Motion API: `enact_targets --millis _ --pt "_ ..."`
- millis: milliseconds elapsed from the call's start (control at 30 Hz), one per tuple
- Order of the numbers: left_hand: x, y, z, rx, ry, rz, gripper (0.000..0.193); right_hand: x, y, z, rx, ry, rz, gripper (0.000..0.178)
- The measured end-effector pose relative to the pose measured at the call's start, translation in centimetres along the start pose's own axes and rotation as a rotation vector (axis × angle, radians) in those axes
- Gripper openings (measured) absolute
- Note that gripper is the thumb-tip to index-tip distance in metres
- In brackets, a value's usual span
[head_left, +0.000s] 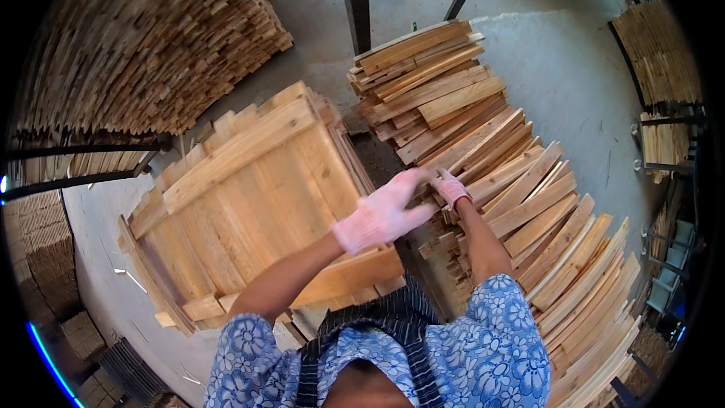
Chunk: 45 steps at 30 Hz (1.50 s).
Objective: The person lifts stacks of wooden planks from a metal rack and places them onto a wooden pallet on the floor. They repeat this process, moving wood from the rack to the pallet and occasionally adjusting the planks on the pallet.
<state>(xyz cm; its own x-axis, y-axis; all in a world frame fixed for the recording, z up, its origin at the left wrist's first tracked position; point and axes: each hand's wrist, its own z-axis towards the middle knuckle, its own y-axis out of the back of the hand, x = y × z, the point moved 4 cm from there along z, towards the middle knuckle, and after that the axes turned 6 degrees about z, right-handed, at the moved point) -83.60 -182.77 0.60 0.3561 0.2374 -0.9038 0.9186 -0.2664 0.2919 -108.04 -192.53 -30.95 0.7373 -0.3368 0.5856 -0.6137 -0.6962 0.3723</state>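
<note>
My left hand (387,210), in a pale pink knit glove, is held out over the right edge of a wooden slat panel (260,193). Its thumb stands apart from the stretched fingers, and nothing shows in it. My right hand (452,187), gloved alike, meets the left fingertips above a long row of stacked boards (483,140). The right fingers are bent inward; whether they pinch the left glove or some small thing is hidden. The panel lies flat on a pile, with a crosswise board (238,153) along its far side.
A tall stack of boards (158,38) rises at the far left. Dark metal posts (353,4) stand beyond the board row. More wood bundles (657,53) are at the far right, beside a metal rack (668,166). Grey concrete floor (581,91) lies between.
</note>
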Motion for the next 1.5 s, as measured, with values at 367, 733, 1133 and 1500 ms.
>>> enact_targets --millis 367,733,1133,1500 --pt "21.9 0.6 28.6 -0.180 0.748 0.276 0.081 2.2 5.4 17.2 -0.463 -0.271 0.566 0.093" --pt "37.6 6.7 34.7 -0.086 1.009 0.362 0.128 8.3 5.8 21.5 -0.711 -0.665 0.441 0.107" --pt "32.8 4.1 32.3 0.359 0.907 0.182 0.115 4.7 7.6 10.9 -0.577 -0.134 0.976 0.085" --pt "33.0 -1.3 32.3 0.156 0.892 0.288 0.124 6.6 -3.2 12.7 -0.726 -0.326 0.755 0.101"
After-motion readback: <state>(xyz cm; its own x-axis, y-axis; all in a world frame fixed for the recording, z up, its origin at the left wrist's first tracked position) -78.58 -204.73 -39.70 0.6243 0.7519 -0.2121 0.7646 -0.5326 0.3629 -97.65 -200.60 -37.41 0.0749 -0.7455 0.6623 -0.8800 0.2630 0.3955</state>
